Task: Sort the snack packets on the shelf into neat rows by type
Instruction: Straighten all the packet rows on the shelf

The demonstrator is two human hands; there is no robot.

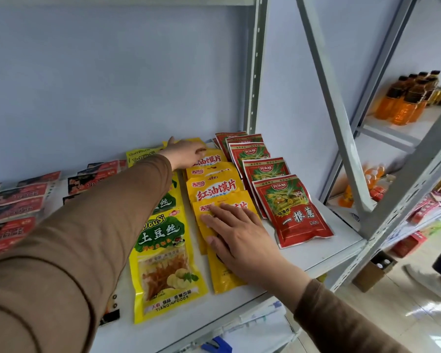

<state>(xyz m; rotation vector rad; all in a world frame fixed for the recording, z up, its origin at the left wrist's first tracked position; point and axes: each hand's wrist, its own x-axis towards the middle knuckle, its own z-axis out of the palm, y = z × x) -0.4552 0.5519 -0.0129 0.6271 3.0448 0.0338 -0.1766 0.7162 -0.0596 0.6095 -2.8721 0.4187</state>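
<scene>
Glossy orange packets point(215, 189) run toward twelve o'clock mid-shelf; your right hand point(236, 231) presses the nearest flat, fingers straight, your left hand point(186, 154) touches the farthest, grip unclear. Likely light, slippery: pinch edges.

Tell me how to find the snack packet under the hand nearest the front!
Start at the white shelf and find the orange-yellow row between the green-and-yellow packets and the red packets. The front orange packet lies under the flat right hand, nearest the shelf's edge, unlike its neighbours behind.
</scene>
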